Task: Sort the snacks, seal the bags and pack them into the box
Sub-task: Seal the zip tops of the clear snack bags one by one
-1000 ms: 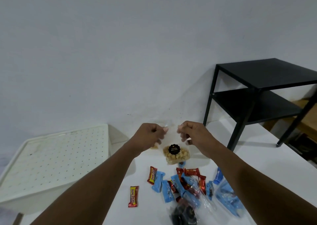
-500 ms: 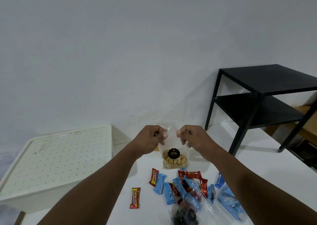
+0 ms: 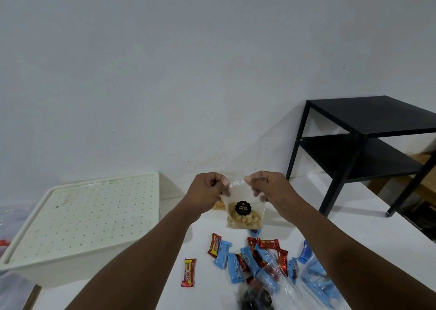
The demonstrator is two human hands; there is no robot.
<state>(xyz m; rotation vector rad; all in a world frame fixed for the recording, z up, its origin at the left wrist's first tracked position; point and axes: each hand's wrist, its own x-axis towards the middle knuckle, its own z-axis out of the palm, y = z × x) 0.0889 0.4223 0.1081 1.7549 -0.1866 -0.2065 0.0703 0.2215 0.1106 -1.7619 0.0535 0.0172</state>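
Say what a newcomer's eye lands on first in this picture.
First, the clear bag of nuts held up at centre, its top edge pinched between the left hand and the right hand. Next, the red and blue wrapped snacks scattered on the white table just below it. Then the white box with a perforated lid at the left, and the black side table at the right.

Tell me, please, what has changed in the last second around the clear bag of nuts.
Nothing visibly moved. The left hand and right hand still pinch the top edge of the clear plastic bag of pale nuts with a round black label. The red and blue wrapped snacks and the white box with a dotted lid lie unchanged.
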